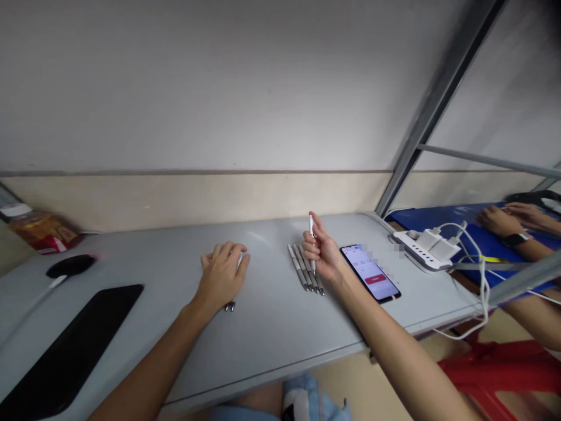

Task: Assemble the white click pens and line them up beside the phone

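My right hand (322, 251) is closed around a white and grey pen (311, 225), held nearly upright above the desk with a fingertip at its top end. Just below and beside it, several similar pens (298, 269) lie side by side in a slanted row, partly covered by that hand. Palm down on the desk to the left, my left hand (223, 269) lies over more pens with its fingers a little apart. The metal tips of two pens (229, 306) show below its wrist side; the rest of them is mostly hidden under the hand.
A phone (371, 273) with a lit timer lies right of my right arm. Beyond it are a white power strip (421, 251) and cables. At left lie a black mat (74, 351), a black disc (70, 266) and a bottle (41, 231). Another person's hands (504, 222) are over a blue table.
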Tool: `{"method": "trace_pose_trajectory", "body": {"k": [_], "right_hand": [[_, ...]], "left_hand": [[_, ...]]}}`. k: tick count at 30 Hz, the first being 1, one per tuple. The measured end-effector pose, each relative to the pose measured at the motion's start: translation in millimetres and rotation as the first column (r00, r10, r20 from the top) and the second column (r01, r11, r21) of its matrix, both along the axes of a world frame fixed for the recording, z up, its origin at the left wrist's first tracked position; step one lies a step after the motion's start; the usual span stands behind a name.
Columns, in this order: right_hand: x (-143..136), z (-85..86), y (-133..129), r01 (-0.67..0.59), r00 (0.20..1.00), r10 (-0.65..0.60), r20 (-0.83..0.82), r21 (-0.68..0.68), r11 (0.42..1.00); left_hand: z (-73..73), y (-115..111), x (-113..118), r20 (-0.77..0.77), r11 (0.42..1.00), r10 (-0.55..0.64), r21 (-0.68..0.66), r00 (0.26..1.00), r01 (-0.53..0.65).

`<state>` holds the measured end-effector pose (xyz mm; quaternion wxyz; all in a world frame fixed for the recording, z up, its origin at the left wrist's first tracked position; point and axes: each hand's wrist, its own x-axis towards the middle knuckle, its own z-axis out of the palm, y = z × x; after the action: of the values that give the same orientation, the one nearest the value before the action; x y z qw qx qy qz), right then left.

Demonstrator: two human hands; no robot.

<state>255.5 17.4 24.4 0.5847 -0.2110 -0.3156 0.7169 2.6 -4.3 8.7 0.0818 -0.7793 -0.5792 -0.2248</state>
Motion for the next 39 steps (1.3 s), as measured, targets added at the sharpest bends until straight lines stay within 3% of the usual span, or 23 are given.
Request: {"method": "trace_pose_trajectory", "body": {"k": [10,28,39], "right_hand": [[0.7,2.7,-2.1,0.036,0.998,-0.038,0.049,0.045,0.998],[2.3,1.1,0.1,0.016,0.995,-0.027,0.101,0.103,0.995],[10.6,2.2,4.2,0.075,0.991,-0.087,0.105,0.108,0.991]], "left_hand": [[-1.6,2.7,-8.6,-0.090,0.986,0.154,-0.046,0.984,-0.159],[-9.2,2.0,-8.0,-0.151,0.990,0.097,-0.088,0.984,-0.111],[-3.7,-0.7,-3.2,-0.149,0.981,0.115,-0.140,0.982,-0.136]]}}
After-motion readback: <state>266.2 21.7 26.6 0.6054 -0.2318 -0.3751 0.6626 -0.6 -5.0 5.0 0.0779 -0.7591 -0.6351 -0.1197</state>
